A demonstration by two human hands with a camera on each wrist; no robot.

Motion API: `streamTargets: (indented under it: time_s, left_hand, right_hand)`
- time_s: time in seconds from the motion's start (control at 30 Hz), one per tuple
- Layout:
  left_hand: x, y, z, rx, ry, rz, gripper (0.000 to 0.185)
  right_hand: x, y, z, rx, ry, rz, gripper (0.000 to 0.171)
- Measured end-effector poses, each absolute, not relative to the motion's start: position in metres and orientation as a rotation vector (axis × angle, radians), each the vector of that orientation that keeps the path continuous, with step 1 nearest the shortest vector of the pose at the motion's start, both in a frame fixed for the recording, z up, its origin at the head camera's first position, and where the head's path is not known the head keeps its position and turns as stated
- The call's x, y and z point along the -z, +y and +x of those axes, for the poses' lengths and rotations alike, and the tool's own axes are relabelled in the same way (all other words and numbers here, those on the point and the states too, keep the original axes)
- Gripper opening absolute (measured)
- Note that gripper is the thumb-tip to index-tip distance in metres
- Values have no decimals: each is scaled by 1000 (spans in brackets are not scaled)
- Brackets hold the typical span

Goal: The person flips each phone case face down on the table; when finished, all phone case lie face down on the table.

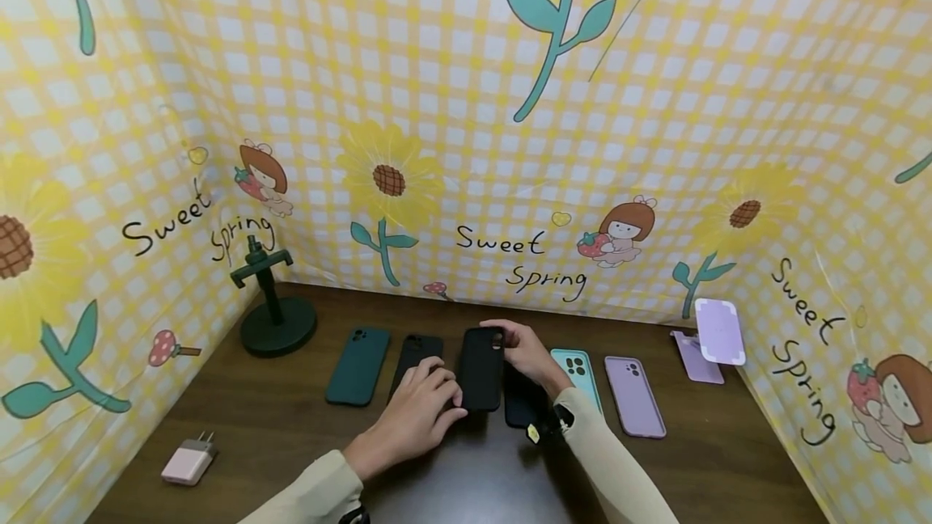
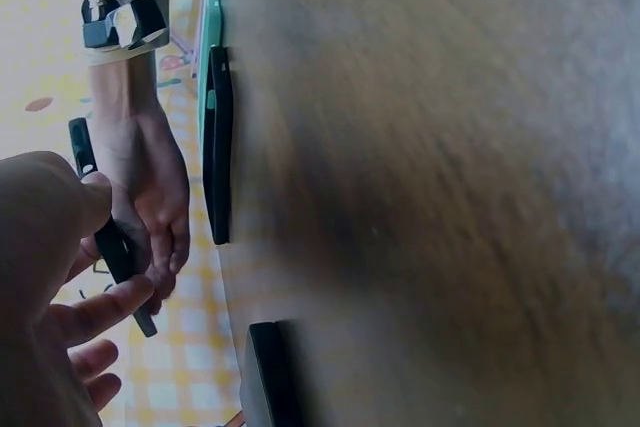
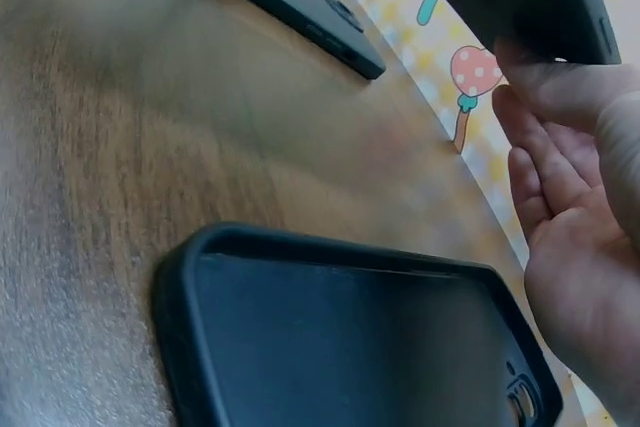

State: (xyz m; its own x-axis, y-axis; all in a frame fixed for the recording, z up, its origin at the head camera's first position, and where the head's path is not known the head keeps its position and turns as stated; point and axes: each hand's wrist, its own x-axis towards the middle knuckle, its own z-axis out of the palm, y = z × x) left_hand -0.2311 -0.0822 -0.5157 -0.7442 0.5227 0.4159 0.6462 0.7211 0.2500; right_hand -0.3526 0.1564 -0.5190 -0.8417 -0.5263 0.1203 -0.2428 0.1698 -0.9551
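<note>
Head view runs from a white charger plug (image 1: 188, 461) at the near left of the brown table (image 1: 728, 459), well to the left of the left hand (image 1: 418, 415), past a dark green phone stand (image 1: 269, 302) at the back corner. Next lies a dark green phone case (image 1: 357, 366), just left of that hand, then a black case lying flat (image 1: 415, 350) with the left hand's knuckles partly over it. The left hand curls its fingers against the lower left edge of the held black phone case (image 1: 481, 368), which is lifted off the table between both hands. The right hand (image 1: 527, 354) pinches the same case at its upper right corner, thumb and fingers bent round the edge by the camera cutout. Beneath the right hand a second black case (image 1: 524, 407) lies on the wood; the right wrist view shows it hollow side up. Just right of the right wrist lies a teal case (image 1: 578, 374), then a lilac case (image 1: 635, 396), and farther right a pale purple stand (image 1: 717, 334) by the wall.
</note>
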Motion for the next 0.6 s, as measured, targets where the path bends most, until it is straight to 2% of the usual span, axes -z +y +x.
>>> streamTargets:
  time_s: [0.17,0.5,0.6]
  left_hand:
    - [515,-82,-231,573,-2582,-926,15]
    - [514,-83,-231,679,-2635,-956,15]
    - [513,-83,-231,718,-2689,-924,35]
  right_hand:
    - [529,157,-358,1750,2218,-798,40]
    - [530,164,-363,1708,2035,-932,45]
    - [532,165,-364,1684,2026,-909,45]
